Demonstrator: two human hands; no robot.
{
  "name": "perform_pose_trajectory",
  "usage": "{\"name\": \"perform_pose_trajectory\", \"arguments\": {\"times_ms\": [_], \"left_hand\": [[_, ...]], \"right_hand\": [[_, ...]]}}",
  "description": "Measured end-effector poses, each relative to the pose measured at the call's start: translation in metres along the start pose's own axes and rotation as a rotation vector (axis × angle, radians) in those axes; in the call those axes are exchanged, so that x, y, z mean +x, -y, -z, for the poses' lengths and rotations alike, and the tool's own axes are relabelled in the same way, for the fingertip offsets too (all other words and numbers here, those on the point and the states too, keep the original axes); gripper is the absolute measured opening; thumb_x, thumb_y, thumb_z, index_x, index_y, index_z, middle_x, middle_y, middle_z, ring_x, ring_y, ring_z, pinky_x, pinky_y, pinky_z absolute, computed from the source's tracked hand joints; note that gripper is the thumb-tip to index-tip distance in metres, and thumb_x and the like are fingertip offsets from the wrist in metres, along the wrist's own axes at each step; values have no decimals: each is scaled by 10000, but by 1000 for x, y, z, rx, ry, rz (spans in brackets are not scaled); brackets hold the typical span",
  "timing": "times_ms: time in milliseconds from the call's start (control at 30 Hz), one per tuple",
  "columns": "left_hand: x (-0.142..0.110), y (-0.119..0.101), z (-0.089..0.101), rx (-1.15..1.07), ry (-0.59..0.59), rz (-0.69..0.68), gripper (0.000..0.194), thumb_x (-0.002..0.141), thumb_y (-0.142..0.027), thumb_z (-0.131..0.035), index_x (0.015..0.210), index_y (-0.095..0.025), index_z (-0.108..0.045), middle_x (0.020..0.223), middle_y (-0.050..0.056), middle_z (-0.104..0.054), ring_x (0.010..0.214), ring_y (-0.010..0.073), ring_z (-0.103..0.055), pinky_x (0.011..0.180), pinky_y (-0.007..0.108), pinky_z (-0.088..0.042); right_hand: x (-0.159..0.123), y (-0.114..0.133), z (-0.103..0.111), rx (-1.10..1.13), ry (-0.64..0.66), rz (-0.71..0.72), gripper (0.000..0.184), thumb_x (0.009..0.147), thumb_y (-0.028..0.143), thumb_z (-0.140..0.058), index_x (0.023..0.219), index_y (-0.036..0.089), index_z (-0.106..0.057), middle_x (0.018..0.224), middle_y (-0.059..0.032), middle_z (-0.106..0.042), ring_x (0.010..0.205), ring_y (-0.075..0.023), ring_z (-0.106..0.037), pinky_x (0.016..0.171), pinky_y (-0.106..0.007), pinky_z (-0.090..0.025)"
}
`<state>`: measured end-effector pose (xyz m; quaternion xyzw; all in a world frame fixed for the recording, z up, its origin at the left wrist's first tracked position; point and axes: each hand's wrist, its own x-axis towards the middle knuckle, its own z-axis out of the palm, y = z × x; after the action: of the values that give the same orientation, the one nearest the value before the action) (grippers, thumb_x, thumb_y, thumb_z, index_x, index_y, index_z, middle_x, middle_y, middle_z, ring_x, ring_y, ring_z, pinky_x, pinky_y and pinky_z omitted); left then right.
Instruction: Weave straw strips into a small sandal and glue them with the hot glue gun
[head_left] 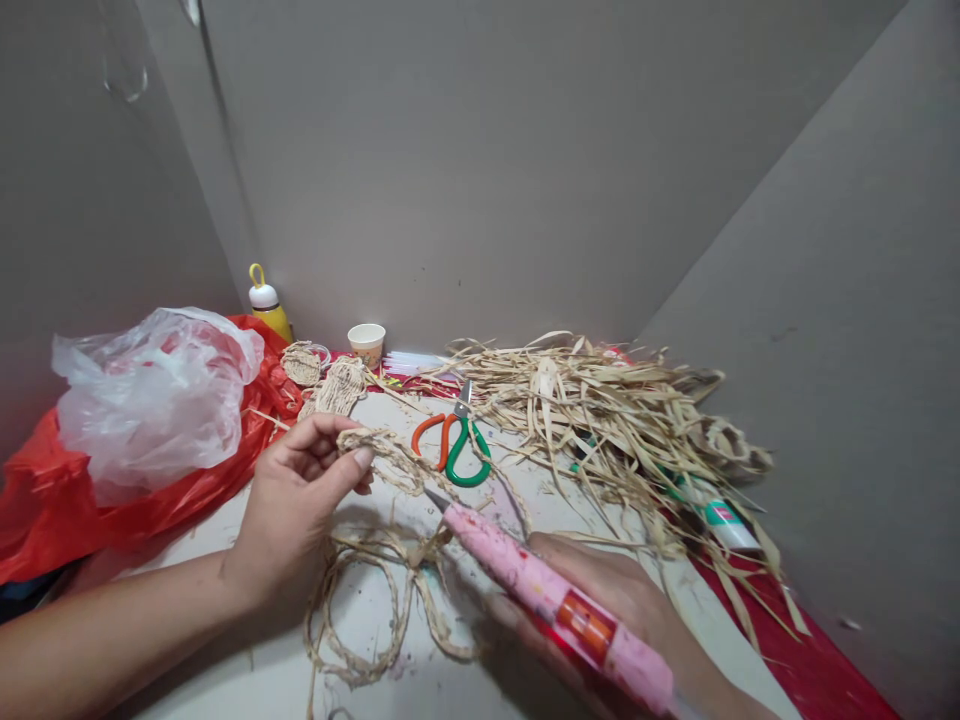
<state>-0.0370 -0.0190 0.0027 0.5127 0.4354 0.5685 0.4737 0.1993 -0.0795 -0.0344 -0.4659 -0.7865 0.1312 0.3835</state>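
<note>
While the left hand (307, 485) pinches one end of a braided straw-coloured strip (390, 460) between thumb and fingers, the right hand (611, 580) grips a pink glue gun (510, 555), its fingers wrapped around the body, partly hidden beneath it. The strip is held up above the pale surface (555, 505), and the gun's dark, pointed nozzle reaches its lower right edge; whether the two touch cannot be told.

Below the hands, a looped braided cord (360, 673) lies on the surface, its rings spread to the left and right of a gathered middle. Just beyond the strip rest scissors (460, 410) with one orange and one green handle, blades pointing away from the person.

On the right, a heap of dried leaf strips (585, 400) spreads to the surface's edge, partly covering a white bottle (731, 525) with a green label. Along the back stand a paper cup (367, 345) and a yellow bottle (271, 312), with woven pieces (341, 385) nearby. On the left, a clear plastic bag (157, 400) sits on red plastic (45, 500).
</note>
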Motion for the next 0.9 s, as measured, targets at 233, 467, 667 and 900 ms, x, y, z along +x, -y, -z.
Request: {"name": "perform_pose_trajectory", "arguments": {"times_ms": [233,467,667,900], "left_hand": [[12,-9,7,-61,30,-52,159,782,-194,-734,902,-191,-631,707,-56,-617,593,71,-578,585,170,-496],[10,-15,5,-51,88,33,205,738,-207,-764,873,-168,-616,708,-45,-596,569,75,-544,531,181,-487],[4,-22,6,-49,143,42,184,735,-224,-761,820,-167,-608,685,-40,-573,566,80,-519,526,187,-471],[-6,-28,5,-8,210,85,160,743,-231,-743,790,-164,-606,643,-43,-565,568,79,-500,538,182,-444]], "right_hand": [[-3,-7,-19,-302,421,393,275,887,276,-557,633,219,-470,555,15,-574,441,-120,-467,437,-282,-262],[0,4,-27,-316,631,272,215,745,281,-716,874,213,-558,880,-39,-669,730,-208,-599,608,-286,-430],[19,40,27,-111,531,188,72,879,222,-603,942,250,-624,889,-44,-699,770,-199,-656,673,-283,-505],[63,51,24,220,-102,-3,128,874,225,-616,984,227,-683,920,-49,-744,793,-182,-695,728,-313,-568]]}}
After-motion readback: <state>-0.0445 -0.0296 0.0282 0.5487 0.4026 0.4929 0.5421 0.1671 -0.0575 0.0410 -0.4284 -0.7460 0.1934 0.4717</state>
